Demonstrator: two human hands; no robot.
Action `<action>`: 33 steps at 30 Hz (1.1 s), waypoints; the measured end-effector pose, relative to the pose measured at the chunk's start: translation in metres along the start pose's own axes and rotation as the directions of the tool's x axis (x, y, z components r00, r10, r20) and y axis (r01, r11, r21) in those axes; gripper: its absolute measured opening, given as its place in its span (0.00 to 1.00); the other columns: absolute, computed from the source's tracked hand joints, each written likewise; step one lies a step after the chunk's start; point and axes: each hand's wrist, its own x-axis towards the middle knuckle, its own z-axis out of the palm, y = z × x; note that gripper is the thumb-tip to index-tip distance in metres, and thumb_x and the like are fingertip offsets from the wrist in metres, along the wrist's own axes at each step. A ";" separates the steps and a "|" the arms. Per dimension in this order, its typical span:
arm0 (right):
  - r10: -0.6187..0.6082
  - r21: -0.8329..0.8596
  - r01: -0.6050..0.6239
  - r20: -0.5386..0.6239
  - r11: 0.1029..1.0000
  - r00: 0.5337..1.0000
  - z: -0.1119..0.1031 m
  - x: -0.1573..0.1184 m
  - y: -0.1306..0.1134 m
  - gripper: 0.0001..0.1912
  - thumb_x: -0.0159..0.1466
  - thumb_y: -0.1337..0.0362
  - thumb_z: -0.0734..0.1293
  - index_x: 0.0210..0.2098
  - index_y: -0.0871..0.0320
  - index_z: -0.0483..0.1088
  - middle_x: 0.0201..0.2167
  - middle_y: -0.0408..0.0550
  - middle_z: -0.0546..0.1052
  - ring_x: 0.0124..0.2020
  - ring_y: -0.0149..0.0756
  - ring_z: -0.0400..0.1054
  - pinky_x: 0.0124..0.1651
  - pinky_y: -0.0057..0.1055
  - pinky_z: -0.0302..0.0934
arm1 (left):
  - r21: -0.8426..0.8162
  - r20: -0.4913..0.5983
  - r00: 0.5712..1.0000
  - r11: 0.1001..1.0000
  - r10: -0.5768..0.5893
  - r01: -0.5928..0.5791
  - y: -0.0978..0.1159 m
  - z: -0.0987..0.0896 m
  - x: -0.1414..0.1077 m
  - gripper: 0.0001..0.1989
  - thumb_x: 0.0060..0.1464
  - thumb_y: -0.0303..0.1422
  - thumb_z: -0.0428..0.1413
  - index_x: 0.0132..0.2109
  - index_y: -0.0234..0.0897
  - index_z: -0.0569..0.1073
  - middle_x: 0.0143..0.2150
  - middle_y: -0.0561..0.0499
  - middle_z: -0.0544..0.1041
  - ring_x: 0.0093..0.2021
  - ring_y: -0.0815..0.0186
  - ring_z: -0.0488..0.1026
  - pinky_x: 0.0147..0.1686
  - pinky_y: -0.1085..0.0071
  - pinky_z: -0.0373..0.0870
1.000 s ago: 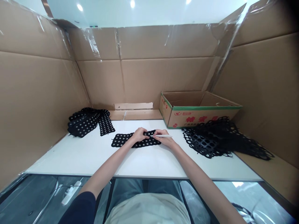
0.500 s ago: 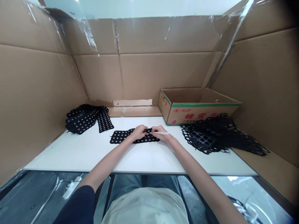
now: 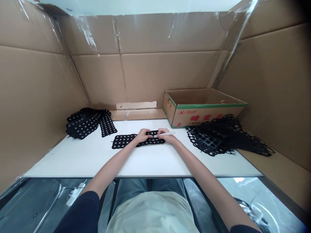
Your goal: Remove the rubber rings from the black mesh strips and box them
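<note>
A black strip with pale dots (image 3: 123, 141) lies flat across the middle of the white table. My left hand (image 3: 143, 136) is closed on the strip right of its centre, fingers pinching its upper part. Close beside it, my right hand (image 3: 166, 135) holds a thin white pen-like tool (image 3: 165, 133), its tip pointing left at the strip near the left fingertips. The right fingers are closed round the tool and rest at the strip's right end. What the tip touches is too small to tell.
A pile of dotted black strips (image 3: 85, 124) lies at the table's left. Black net-like material (image 3: 213, 137) is heaped at the right, before an open cardboard box (image 3: 209, 115) with green edges. Cardboard walls (image 3: 145, 74) enclose the white table (image 3: 97, 161) at the back and sides.
The view has shifted slightly. Both hands stay at the strip, and the white tool is tilted a little more, its right end higher.
</note>
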 end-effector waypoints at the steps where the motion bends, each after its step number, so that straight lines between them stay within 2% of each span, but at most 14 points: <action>1: 0.012 0.017 -0.012 -0.002 1.000 1.000 0.000 0.001 0.001 0.06 0.47 0.66 0.64 0.20 0.58 0.60 0.16 0.37 0.65 0.20 0.28 0.59 0.26 0.25 0.51 | -0.023 0.008 1.000 0.999 -0.022 0.022 -0.001 0.000 0.001 0.12 0.44 0.38 0.56 0.26 0.32 0.69 0.21 0.56 0.66 0.25 0.69 0.62 0.27 0.74 0.57; 5: 0.042 0.059 -0.042 0.004 0.997 0.999 0.001 0.002 -0.001 0.06 0.46 0.67 0.64 0.19 0.58 0.60 0.14 0.37 0.65 0.19 0.27 0.58 0.24 0.25 0.50 | -0.077 0.027 0.998 0.995 -0.065 0.066 0.000 -0.001 0.003 0.11 0.41 0.38 0.57 0.26 0.32 0.71 0.21 0.56 0.67 0.26 0.69 0.62 0.29 0.74 0.58; 21: 0.084 0.162 -0.079 -0.019 0.984 0.996 0.007 0.003 -0.003 0.07 0.45 0.68 0.63 0.18 0.57 0.56 0.13 0.36 0.64 0.15 0.25 0.55 0.21 0.24 0.49 | -0.168 0.023 0.995 0.981 -0.097 0.099 0.005 -0.003 0.002 0.11 0.39 0.37 0.58 0.24 0.32 0.69 0.21 0.58 0.64 0.26 0.70 0.60 0.30 0.74 0.56; 23: 0.070 0.117 -0.067 -0.024 0.991 0.997 0.006 0.000 -0.004 0.08 0.46 0.66 0.64 0.20 0.57 0.57 0.14 0.36 0.65 0.17 0.26 0.57 0.22 0.24 0.50 | -0.201 0.045 0.995 0.974 -0.094 0.102 0.002 -0.004 0.003 0.12 0.40 0.38 0.57 0.24 0.32 0.68 0.21 0.58 0.64 0.26 0.70 0.60 0.29 0.74 0.56; 27: 0.038 -0.078 -0.042 -0.053 0.996 0.998 0.000 -0.006 -0.006 0.12 0.50 0.59 0.67 0.21 0.58 0.60 0.16 0.38 0.66 0.19 0.27 0.59 0.23 0.24 0.50 | -0.233 0.083 0.993 0.968 -0.079 0.096 -0.002 -0.006 0.005 0.14 0.40 0.41 0.57 0.23 0.32 0.67 0.20 0.58 0.62 0.25 0.71 0.60 0.29 0.74 0.57; 30: -0.029 -0.185 0.014 -0.076 0.983 0.997 -0.001 -0.004 -0.006 0.17 0.51 0.54 0.67 0.18 0.58 0.59 0.14 0.38 0.63 0.19 0.26 0.55 0.23 0.25 0.47 | -0.247 0.110 0.992 0.965 -0.064 0.090 -0.002 -0.007 0.005 0.15 0.39 0.42 0.58 0.24 0.32 0.66 0.20 0.58 0.62 0.25 0.71 0.60 0.28 0.74 0.56; 33: -0.088 -0.235 0.050 -0.155 0.971 0.984 0.005 0.000 -0.007 0.22 0.52 0.51 0.66 0.14 0.58 0.55 0.13 0.38 0.57 0.18 0.25 0.49 0.22 0.26 0.44 | -0.254 0.126 0.990 0.963 -0.063 0.094 -0.002 -0.009 0.005 0.16 0.38 0.42 0.58 0.25 0.32 0.67 0.21 0.58 0.63 0.26 0.71 0.60 0.28 0.75 0.57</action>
